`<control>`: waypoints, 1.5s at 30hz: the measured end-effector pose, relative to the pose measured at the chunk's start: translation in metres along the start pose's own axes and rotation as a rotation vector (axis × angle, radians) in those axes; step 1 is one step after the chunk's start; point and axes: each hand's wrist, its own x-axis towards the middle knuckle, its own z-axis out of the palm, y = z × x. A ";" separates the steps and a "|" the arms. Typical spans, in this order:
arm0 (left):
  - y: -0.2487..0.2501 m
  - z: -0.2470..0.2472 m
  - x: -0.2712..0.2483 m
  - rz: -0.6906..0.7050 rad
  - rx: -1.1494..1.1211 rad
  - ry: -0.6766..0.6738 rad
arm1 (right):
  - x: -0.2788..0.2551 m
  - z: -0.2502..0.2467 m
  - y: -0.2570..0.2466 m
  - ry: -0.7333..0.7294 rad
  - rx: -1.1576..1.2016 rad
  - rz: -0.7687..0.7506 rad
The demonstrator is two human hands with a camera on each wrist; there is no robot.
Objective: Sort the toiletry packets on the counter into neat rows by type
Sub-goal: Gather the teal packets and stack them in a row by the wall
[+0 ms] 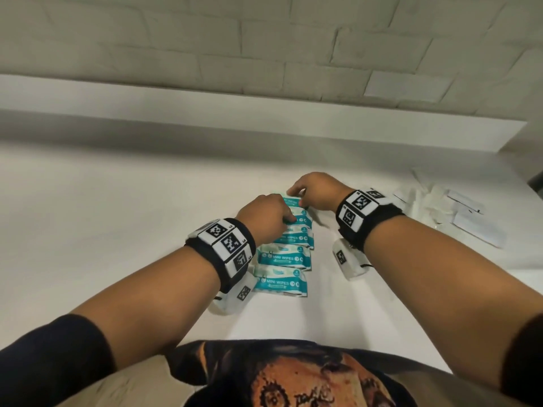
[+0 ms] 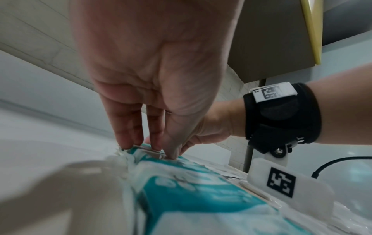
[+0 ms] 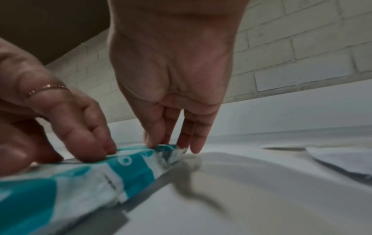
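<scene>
Several teal-and-white "MINI WIPES" packets lie in a column on the white counter (image 1: 117, 215); the nearest two (image 1: 280, 283) (image 1: 283, 257) lie flat and untouched. My left hand (image 1: 289, 218) (image 2: 153, 149) reaches down onto a packet near the far end of the column and pinches its left edge between fingertips and thumb. My right hand (image 1: 296, 195) (image 3: 167, 144) pinches the crimped right end of the farthest packet (image 1: 291, 201) (image 3: 130, 160). The hands partly hide the far packets.
A loose cluster of white and clear sachets (image 1: 458, 212) lies on the counter to the right. A raised white ledge (image 1: 264, 113) runs along the back under a pale brick wall. The counter's right edge meets something dark (image 1: 536, 183).
</scene>
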 end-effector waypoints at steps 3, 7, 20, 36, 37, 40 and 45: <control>0.000 -0.006 -0.006 0.049 0.044 -0.055 | 0.003 0.003 0.001 0.002 0.048 0.006; 0.004 -0.011 -0.021 0.138 0.064 -0.339 | 0.006 0.001 0.005 -0.019 0.036 -0.017; -0.008 0.011 -0.002 0.275 0.292 -0.324 | 0.037 -0.004 0.015 0.020 -0.292 -0.107; -0.035 -0.037 0.131 0.088 0.326 -0.018 | 0.163 -0.054 0.019 -0.100 -0.231 0.019; -0.038 -0.040 0.137 0.081 0.328 -0.017 | 0.167 -0.057 0.020 -0.114 -0.212 0.016; -0.049 -0.043 0.155 0.078 0.312 -0.045 | 0.179 -0.063 0.021 -0.125 -0.145 0.006; -0.056 -0.043 0.165 0.108 0.312 -0.090 | 0.180 -0.062 0.030 -0.144 -0.048 -0.023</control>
